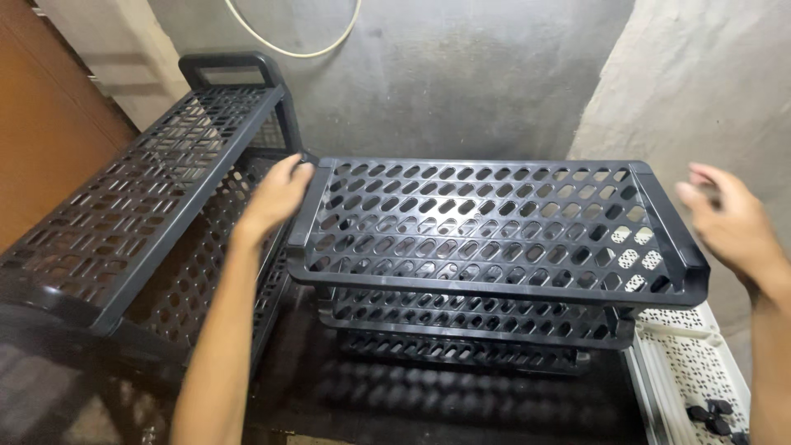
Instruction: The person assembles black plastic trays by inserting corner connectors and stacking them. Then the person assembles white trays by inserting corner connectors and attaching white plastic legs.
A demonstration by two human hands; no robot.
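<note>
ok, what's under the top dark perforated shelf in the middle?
Under the top shelf sit two more dark perforated shelves, stacked, only their front edges showing. A white perforated tray shows through the holes at right. The floor beneath is covered.

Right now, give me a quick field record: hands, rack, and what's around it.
left hand: touching the left end of the top shelf, fingers curled at its edge
right hand: open, blurred, just off the shelf's right end, holding nothing
rack: dark perforated shelf on top, two more below it
left side: taller dark rack with handle
right side: white tray below, small dark parts in it
</note>
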